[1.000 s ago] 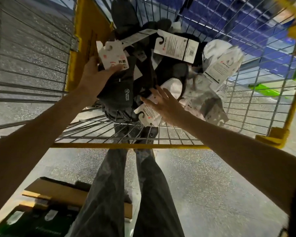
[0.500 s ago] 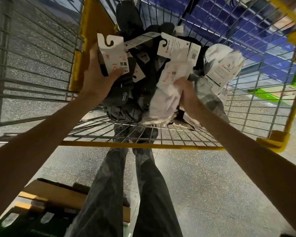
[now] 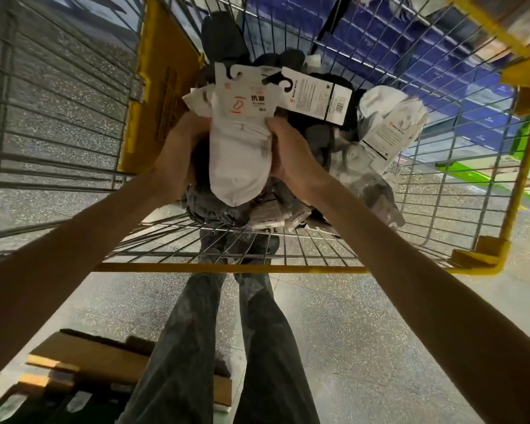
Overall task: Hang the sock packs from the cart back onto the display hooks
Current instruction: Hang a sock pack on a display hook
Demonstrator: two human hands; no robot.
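A white sock pack [image 3: 239, 154] with a white card header and hook cutout is held upright above the cart [image 3: 257, 267], on top of a dark sock pack whose edge shows behind it. My left hand [image 3: 178, 154] grips the stacked packs from the left. My right hand [image 3: 288, 157] grips the white pack's right side. Under and behind them lies a pile of several sock packs: a dark pack with a long white barcode label [image 3: 318, 96] and grey-white packs [image 3: 386, 130] at the right.
The cart is a wire basket with yellow rim and corners [image 3: 484, 255]. A yellow panel [image 3: 162, 87] lines its left wall. My legs stand below the basket. Cardboard boxes [image 3: 86, 359] lie on the speckled floor at lower left. Blue shelving [image 3: 395, 41] stands behind.
My right hand lifted the white sock pack from the pile and brought it left against the pack in my left hand. Both hands now hold the packs together at the centre.
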